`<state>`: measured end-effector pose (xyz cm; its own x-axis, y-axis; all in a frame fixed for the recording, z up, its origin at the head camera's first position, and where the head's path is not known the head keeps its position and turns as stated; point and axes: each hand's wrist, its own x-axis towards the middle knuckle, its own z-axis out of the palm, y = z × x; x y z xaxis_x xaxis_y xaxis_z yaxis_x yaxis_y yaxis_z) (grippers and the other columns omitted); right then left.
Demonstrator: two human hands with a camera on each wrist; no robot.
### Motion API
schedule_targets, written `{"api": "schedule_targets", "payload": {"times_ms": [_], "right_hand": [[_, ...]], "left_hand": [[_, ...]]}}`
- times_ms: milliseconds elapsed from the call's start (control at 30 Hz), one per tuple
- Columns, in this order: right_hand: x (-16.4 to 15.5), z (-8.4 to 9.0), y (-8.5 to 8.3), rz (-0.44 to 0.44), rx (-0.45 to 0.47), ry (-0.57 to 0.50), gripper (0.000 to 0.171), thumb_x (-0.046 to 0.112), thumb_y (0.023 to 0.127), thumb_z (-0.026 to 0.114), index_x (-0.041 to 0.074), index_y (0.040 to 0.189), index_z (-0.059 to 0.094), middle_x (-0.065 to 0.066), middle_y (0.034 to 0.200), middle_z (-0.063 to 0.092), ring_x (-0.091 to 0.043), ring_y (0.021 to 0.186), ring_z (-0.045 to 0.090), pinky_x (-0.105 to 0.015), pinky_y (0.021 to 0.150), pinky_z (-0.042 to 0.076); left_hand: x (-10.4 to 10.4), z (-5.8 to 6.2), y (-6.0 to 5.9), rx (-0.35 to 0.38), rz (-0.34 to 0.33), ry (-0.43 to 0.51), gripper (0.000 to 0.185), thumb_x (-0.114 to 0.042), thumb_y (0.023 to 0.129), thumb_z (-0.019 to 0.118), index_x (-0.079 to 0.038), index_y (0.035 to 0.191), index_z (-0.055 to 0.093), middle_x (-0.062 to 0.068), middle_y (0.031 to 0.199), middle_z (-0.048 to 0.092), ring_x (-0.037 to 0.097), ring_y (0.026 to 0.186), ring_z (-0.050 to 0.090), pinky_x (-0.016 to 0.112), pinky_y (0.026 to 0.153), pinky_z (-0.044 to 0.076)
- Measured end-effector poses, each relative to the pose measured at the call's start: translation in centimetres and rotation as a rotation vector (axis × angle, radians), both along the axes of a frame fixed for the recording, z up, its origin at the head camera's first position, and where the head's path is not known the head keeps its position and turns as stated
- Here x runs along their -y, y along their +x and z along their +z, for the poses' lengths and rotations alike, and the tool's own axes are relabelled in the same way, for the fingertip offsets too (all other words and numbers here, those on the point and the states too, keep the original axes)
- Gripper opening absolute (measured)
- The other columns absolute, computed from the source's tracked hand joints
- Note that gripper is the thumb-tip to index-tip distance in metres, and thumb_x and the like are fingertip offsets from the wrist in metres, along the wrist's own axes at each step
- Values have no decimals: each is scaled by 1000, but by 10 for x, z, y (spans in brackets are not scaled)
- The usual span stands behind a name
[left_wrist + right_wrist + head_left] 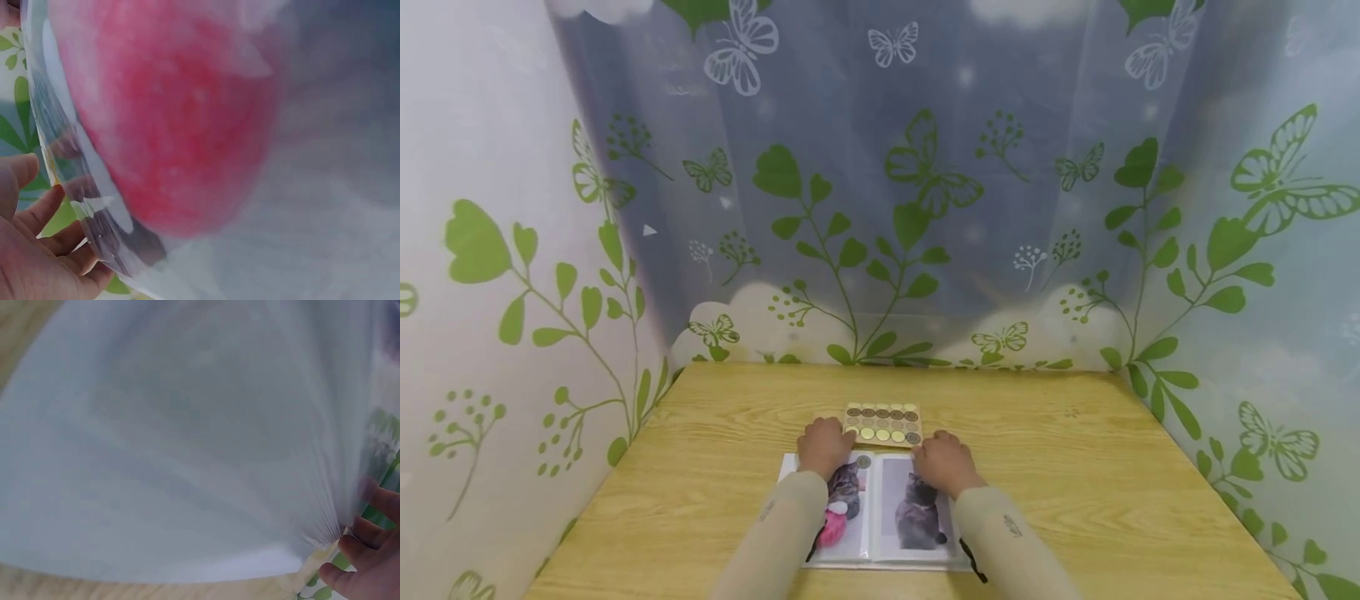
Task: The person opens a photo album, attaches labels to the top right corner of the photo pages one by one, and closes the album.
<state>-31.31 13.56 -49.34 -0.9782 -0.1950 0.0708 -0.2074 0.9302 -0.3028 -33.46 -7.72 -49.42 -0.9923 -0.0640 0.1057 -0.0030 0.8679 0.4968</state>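
An open photo album (pixel 871 542) with clear sleeves lies in front of me, showing a cat photo on each page. My left hand (pixel 824 447) rests at the top of the left page, beside a round sticker (pixel 864 461) on that page. In the left wrist view its loosely bent fingers (pixel 44 209) are by the edge of the clear sleeve (pixel 94 187). My right hand (pixel 946 462) is over the top of the right page, fingertips close to the corner of a sticker sheet (pixel 880 445). The right wrist view has its spread fingers (pixel 369 532) at the page's edge.
The sticker sheet, with rows of dark and yellow round stickers, lies just beyond the album on the wood-grain table (pixel 1060 467). A curtain (pixel 880 250) printed with leaves and butterflies encloses the table at the back and both sides.
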Motion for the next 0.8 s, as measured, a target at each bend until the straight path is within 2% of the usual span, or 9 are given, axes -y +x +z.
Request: {"api": "schedule_targets", "payload": {"times_ms": [167,267,433,533,733,800], "right_hand": [[-3,2,0,5,-13,-27,37,25,102,49,-5,113,68,-28,127,58,-45,119,53,-61,99,43],[-5,0,0,7,-19,-50,36,25,103,48,-4,112,68,-28,128,58,-45,121,53,-61,101,42],[-8,0,-1,9,-76,-120,33,24,103,49,1,100,73,-25,123,62,-43,117,56,-59,99,44],[-9,2,1,1,-103,-196,29,21,101,52,2,96,74,-22,115,67,-40,110,61,-57,95,48],[-11,6,8,-67,-91,-391,29,19,100,55,-2,109,72,-19,110,70,-39,105,64,-55,93,50],[-10,8,10,-94,-71,-445,30,20,101,54,-2,109,72,-17,100,71,-36,95,66,-53,86,52]], "left_hand": [[0,4,2,-29,15,27,25,-27,93,65,-3,87,67,14,90,64,37,91,60,57,85,47],[0,6,3,-51,21,48,23,-25,92,66,-2,93,70,15,94,68,37,93,62,56,85,48],[0,10,2,-97,49,138,26,-22,91,68,0,104,70,16,102,71,38,96,65,54,86,49],[1,11,1,-94,67,187,25,-22,91,67,0,105,69,15,102,71,35,95,65,52,85,49],[2,16,3,-86,73,357,24,-18,91,68,1,107,68,13,99,69,29,87,64,47,80,51],[2,17,4,-97,72,426,24,-15,91,68,2,107,68,13,97,69,28,85,64,45,78,53]]}}
